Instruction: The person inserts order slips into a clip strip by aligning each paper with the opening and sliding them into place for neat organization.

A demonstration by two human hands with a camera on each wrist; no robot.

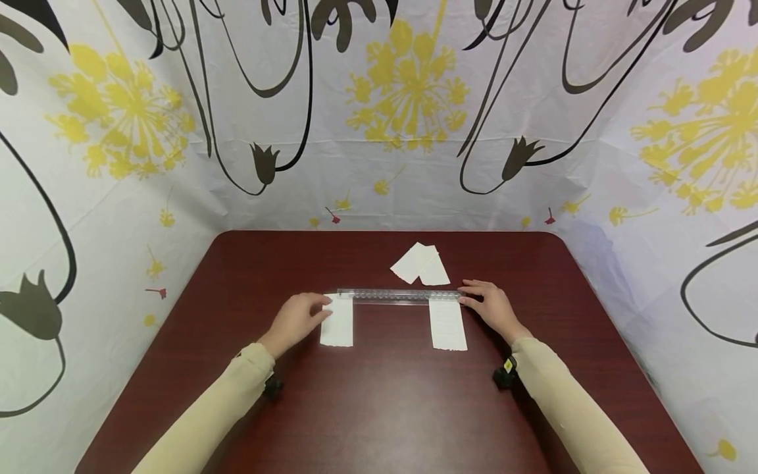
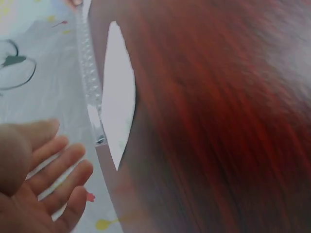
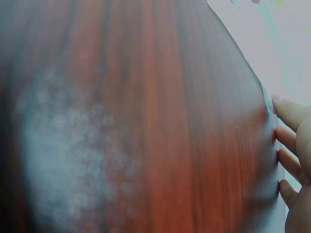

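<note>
A clear, ruler-like plastic strip (image 1: 391, 295) with a bumpy pattern lies crosswise over the table. Its ends overlap the top edges of two white paper pieces, the left paper (image 1: 337, 322) and the right paper (image 1: 448, 326). My left hand (image 1: 297, 320) is beside the left paper, fingertips near its upper left edge. In the left wrist view, that hand's fingers are spread and hold nothing, with the strip's end (image 2: 99, 138) beyond them. My right hand (image 1: 490, 305) is at the strip's right end, thumb and fingers extended. The right wrist view shows its thumb (image 3: 286, 110) right at that end.
Two more white paper pieces (image 1: 423, 264) overlap each other behind the strip, toward the table's back edge. The dark red wood table (image 1: 379, 408) reaches back to a patterned cloth (image 1: 379, 191) that hangs behind and on both sides.
</note>
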